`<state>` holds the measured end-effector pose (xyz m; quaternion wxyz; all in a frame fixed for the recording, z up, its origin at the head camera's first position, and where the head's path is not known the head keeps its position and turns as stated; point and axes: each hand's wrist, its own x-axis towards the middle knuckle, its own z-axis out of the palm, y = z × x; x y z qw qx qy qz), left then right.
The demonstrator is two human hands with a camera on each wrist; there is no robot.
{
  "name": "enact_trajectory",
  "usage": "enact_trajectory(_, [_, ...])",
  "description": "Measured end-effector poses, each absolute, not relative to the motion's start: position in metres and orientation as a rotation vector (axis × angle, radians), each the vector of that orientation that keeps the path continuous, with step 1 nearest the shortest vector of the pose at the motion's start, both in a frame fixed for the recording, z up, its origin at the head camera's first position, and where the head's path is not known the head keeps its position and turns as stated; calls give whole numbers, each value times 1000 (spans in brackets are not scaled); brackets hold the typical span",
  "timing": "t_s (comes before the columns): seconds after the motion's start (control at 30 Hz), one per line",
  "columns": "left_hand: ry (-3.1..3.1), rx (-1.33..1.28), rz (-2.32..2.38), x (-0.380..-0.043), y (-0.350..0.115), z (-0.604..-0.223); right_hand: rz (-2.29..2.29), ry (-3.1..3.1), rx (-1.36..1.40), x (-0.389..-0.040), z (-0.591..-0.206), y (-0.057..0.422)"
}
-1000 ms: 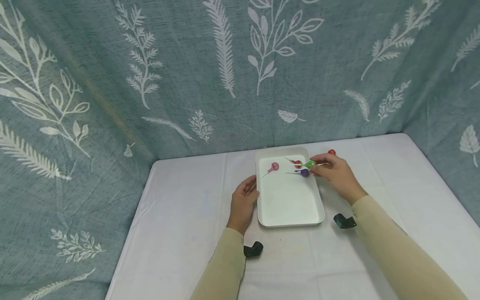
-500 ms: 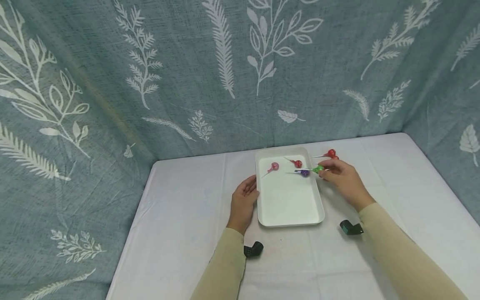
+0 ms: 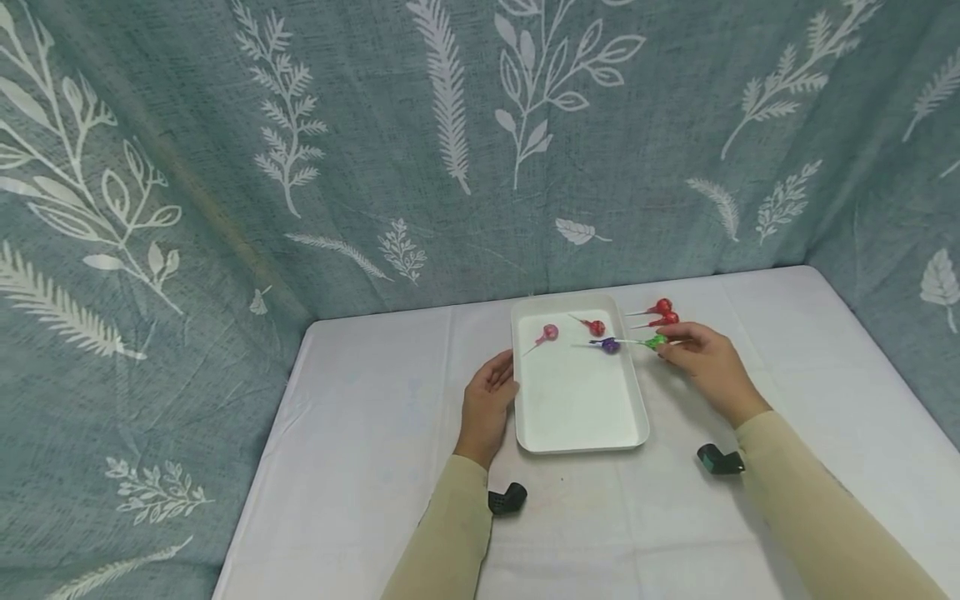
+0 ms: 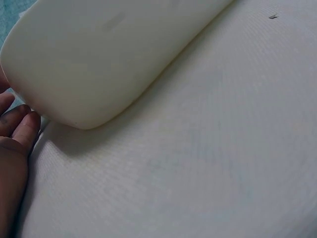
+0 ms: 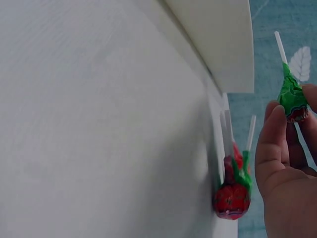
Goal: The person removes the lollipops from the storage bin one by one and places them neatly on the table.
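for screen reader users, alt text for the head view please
A right hand pinches a green lollipop by a white tray's right edge; the left hand touches the tray's left side. Inside lie a pink lollipop, a red one and a purple one; two red lollipops lie on the table to the right.

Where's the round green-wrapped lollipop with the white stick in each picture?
Head: right of centre, the round green-wrapped lollipop is pinched in the right hand, its white stick pointing left.
Left wrist: not in it.
Right wrist: towards the upper right, held by the same hand, stick pointing up.
Shared landmark: the white, rectangular, plastic-looking tray, partly visible in both wrist views.
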<state>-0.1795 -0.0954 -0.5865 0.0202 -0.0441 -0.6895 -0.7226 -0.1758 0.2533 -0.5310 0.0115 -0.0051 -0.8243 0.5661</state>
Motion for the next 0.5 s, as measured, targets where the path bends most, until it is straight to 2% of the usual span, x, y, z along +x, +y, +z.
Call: enact_trajectory(0.5, [-2161,-122,-2227,-179,-94,-587,1753,-2595,-41,-171,-541,268])
